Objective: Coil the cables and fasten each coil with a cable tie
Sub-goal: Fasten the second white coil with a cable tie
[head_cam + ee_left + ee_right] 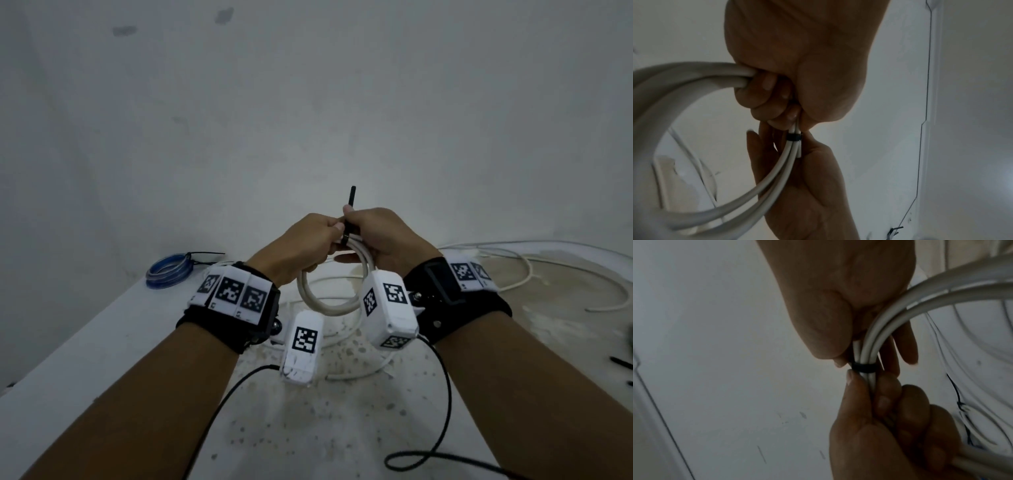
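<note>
white cable coil [329,291], wound in several loops, hangs in the air above a pale, speckled table [85,359], gripped at its top by both of a person's hands. largest in the scene is that table, pushed against a white wall [308,102]; loose white cable [548,270] sprawls in wide curves across its far right side, and more white cable lies on the surface directly under the raised coil. at the far left corner rests a blue cable coil [169,270], already cinched with a black tie whose tail sticks out to the right. thin black leads [442,411] from the wrist cameras trail over the near part of the table.

left hand [301,246] has its fingers curled round the bundled strands, clamped on the coil just beside the tie; the left wrist view shows the strands passing through the fist. right hand [380,236] grips the coil from the other side, with thumb and forefinger pinching the black cable tie [349,219], whose free tail stands upright above the knuckles. in the right wrist view the tie's band [863,366] wraps snugly around the white strands, sitting between the two hands, which nearly touch there. a short cut end of the cable pokes out just past the band in the left wrist view. small dark pieces [620,363] lie at the table's right edge, too small to make out.
</note>
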A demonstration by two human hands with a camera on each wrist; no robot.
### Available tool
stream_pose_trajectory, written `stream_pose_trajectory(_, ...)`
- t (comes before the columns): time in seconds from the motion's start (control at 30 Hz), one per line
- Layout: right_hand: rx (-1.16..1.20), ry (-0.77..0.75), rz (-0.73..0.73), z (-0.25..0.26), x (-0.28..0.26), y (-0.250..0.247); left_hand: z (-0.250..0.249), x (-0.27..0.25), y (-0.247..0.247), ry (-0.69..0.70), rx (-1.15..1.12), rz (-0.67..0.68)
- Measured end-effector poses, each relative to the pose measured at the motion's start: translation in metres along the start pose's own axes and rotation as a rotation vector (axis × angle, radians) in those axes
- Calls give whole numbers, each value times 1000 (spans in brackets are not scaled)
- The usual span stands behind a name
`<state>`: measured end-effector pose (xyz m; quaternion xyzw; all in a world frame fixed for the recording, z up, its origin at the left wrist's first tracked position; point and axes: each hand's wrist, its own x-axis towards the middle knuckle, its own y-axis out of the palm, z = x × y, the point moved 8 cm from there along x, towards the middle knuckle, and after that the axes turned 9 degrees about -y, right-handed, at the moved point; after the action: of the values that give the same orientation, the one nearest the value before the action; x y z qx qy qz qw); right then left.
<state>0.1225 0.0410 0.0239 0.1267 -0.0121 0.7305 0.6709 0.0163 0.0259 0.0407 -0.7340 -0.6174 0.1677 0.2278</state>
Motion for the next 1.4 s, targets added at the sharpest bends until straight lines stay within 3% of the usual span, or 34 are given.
stream_pose_trajectory(0.27, -274, -114, -169, 11, -12, -55, -21, 3, 51, 33, 9, 48)
stream_pose_trajectory(0.43, -260, -31, -256, 3, -29, -72, -31, -15, 71, 57, 120, 8)
stream_pose_trajectory(0.53, -405, -25, -219, 8, -45, -72, -32, -25, 79, 100, 187, -2)
stream_pose_trajectory(0.6, -721, -65, -206, 12, -55, -66, -30, -35, 82, 106, 220, 5)
stream_pose_trajectory(0.77, -216, -110, -78, 14, -65, -47, -24, -52, 56, 41, 91, -39)
stream_pose_trajectory(0.9, -239, -91, 232, 17, -73, -17, -12, -54, 26, -38, 12, -17)
stream_pose_trajectory(0.97, -286, -72, 301, 16, -66, -8, -5, -54, 16, -82, -72, 1)
stream_pose_trajectory(1.2, -261, -168, 262, 24, -26, 29, 17, -38, -27, -149, -445, 24)
stream_pose_trajectory(1.33, -9, -215, 40, 22, 9, 39, 51, -27, -63, -144, -513, -104)
stream_pose_trajectory(1.4, 66, -222, -51, 13, 25, 47, 71, -20, -69, -139, -653, -133)
